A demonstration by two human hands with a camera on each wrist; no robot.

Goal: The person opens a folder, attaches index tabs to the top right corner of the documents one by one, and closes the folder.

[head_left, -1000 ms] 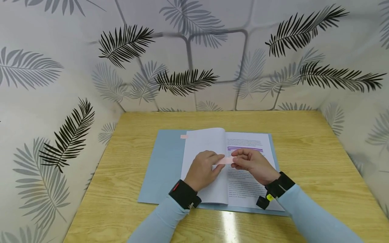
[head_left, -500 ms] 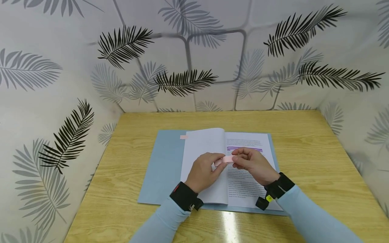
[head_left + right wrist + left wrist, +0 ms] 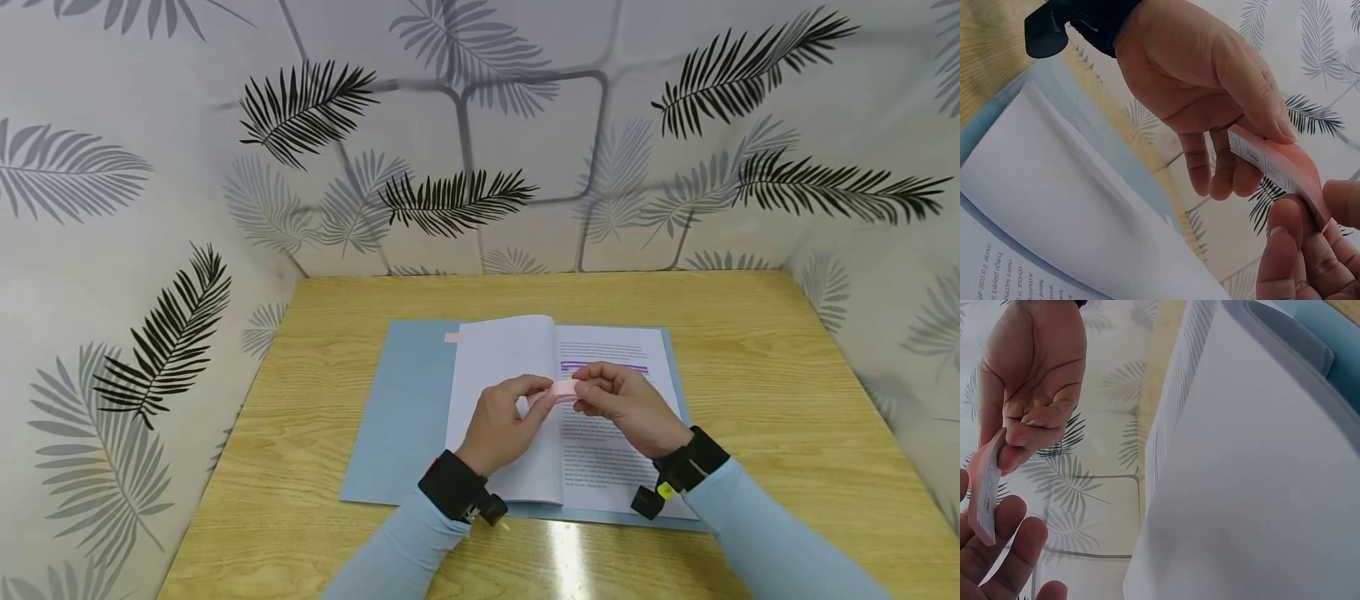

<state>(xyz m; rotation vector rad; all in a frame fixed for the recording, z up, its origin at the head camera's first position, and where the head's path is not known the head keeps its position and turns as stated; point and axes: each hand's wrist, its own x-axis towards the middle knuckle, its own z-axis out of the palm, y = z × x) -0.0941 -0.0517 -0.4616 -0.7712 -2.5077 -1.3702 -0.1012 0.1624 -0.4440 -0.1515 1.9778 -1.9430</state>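
A small pad of pink sticky notes point(image 3: 564, 389) is held over the gutter of an open document. My left hand point(image 3: 501, 423) pinches one end between thumb and fingers. At the opposite end, my right hand point(image 3: 628, 408) pinches with its thumb on the pink side. The right wrist view shows the sticky-note pad point(image 3: 1279, 172) with printed white backing, its pink top sheet bowed up between the two thumbs. Beneath the hands lies the document's right page point(image 3: 607, 467), printed, with purple highlighted lines point(image 3: 603, 367) near its top. The left page point(image 3: 498, 350) is blank and curls up at the spine.
The document lies in a light blue folder point(image 3: 397, 400) on a wooden table point(image 3: 300, 417). One pink sticky tab point(image 3: 453, 337) sticks out past the left page's upper edge. A leaf-patterned cloth point(image 3: 525, 125) stands behind and along both sides.
The exposed pink strip between the hands was longer and flat; it has shortened and its top sheet now bows upward. My left hand has shifted slightly toward the right hand. The document has stayed put.
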